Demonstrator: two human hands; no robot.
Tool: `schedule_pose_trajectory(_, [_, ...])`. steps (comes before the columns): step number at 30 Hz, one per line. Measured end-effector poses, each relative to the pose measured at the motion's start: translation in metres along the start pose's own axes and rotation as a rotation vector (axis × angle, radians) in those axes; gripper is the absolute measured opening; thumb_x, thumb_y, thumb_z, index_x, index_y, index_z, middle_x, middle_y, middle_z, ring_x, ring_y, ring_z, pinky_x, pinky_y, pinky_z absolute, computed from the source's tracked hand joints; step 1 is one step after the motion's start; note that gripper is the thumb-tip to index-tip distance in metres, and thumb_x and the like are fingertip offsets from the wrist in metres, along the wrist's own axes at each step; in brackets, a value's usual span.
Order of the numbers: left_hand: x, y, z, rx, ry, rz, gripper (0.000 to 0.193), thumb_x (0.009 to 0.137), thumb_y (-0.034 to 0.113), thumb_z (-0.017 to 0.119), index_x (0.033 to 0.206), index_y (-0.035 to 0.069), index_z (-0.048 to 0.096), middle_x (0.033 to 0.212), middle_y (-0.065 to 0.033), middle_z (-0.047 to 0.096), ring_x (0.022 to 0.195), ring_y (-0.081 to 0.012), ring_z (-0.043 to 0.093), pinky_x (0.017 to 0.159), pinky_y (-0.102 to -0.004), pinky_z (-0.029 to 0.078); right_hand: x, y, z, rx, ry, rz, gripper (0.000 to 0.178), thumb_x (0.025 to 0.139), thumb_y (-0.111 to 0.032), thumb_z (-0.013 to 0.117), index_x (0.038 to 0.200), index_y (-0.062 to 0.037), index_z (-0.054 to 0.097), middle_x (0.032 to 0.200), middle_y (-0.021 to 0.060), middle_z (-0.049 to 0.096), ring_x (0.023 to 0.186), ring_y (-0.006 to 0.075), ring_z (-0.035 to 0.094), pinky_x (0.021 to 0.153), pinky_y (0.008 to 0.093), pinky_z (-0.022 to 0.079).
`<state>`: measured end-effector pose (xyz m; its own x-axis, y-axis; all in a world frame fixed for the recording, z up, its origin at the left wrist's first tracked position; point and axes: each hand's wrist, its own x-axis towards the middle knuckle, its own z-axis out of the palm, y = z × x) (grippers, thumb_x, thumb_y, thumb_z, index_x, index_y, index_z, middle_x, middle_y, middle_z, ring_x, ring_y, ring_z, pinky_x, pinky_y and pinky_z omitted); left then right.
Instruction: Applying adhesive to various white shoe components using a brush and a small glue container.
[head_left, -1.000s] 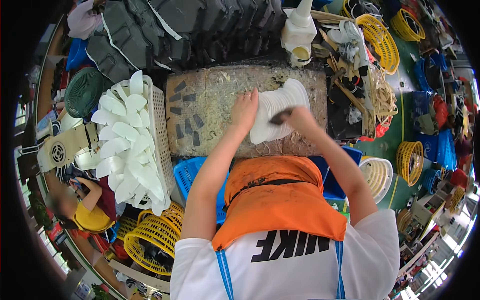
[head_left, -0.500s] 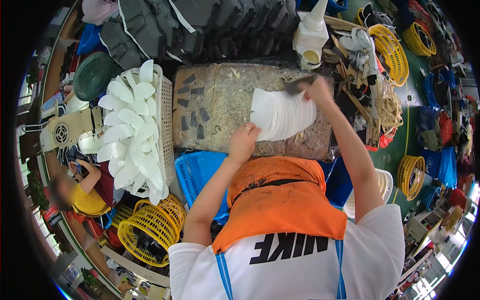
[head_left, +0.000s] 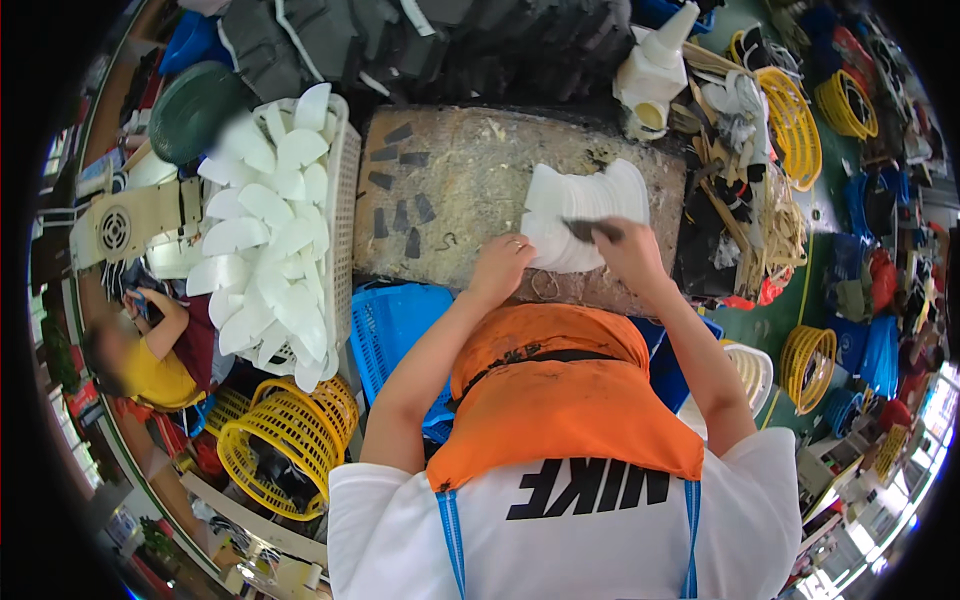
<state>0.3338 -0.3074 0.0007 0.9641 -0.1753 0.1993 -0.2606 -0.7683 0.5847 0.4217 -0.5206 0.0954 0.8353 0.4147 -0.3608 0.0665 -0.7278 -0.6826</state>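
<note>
Steady fanned sheets point(head_left: 590, 195) near surface point(head_left: 465, 175) right edge with left hand point(head_left: 503, 264), pinch unclear; stroke evenly, brush point(head_left: 582, 229) clasped in right hand point(head_left: 633, 252).

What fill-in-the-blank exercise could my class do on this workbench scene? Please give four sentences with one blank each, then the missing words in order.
1. The dark tool is held in the ____ hand.
2. Under the tool, the fanned stack of thin sheets is coloured ____.
3. Seen by the person at work, the basket of curved white pieces stands to the ____ of the board.
4. The apron is coloured ____.

Missing words: right; white; left; orange.
</note>
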Motion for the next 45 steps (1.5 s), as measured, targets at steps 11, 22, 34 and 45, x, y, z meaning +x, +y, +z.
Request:
schedule_pose_trajectory(11, [-0.032, -0.06, -0.199, -0.709, 1.069, -0.572, 0.006, 0.083, 0.001, 0.059, 0.088, 0.003, 0.062, 0.081, -0.0009, 0.061, 0.074, -0.0091, 0.055, 0.068, -0.0236, 0.046, 0.012, -0.004, 0.047, -0.307, -0.063, -0.312, 0.016, 0.081, -0.013, 0.058, 0.093, -0.0057, 0.065, 0.086, 0.0145, 0.06, 0.079, 0.037, 0.059, 0.068, 0.0427, 0.046])
schedule_pose_trajectory(22, [-0.222, -0.132, -0.301, 1.116, 0.987, -1.067, 0.006, 0.08, 0.007, 0.058, 0.083, 0.004, 0.063, 0.089, -0.0145, 0.06, 0.084, -0.0339, 0.057, 0.071, -0.0415, 0.047, 0.011, -0.017, 0.046, -0.327, -0.039, -0.287, 0.014, 0.082, -0.014, 0.058, 0.09, -0.0044, 0.064, 0.083, 0.0147, 0.06, 0.078, 0.0375, 0.058, 0.068, 0.0438, 0.046])
schedule_pose_trajectory(34, [-0.07, -0.095, -0.232, 0.477, 0.78, -0.702, 0.026, 0.076, 0.023, 0.068, 0.092, 0.003, 0.065, 0.096, -0.015, 0.061, 0.091, -0.0321, 0.056, 0.082, -0.0428, 0.042, 0.112, 0.019, 0.023, -0.326, 0.107, -0.142, 0.022, 0.079, -0.02, 0.058, 0.092, -0.0044, 0.067, 0.088, 0.0175, 0.065, 0.083, 0.0347, 0.062, 0.073, 0.0431, 0.049])
schedule_pose_trajectory(45, [0.113, -0.027, 0.007, 0.31, -0.094, -0.031, 0.045, 0.07, 0.015, 0.071, 0.112, 0.008, 0.055, 0.123, -0.0128, 0.051, 0.116, -0.0332, 0.045, 0.099, -0.0438, 0.036, 0.007, 0.038, 0.05, -0.252, -0.252, -0.376, 0.025, 0.078, -0.013, 0.055, 0.101, -0.0128, 0.065, 0.093, 0.0099, 0.062, 0.09, 0.0263, 0.061, 0.076, 0.0379, 0.05])
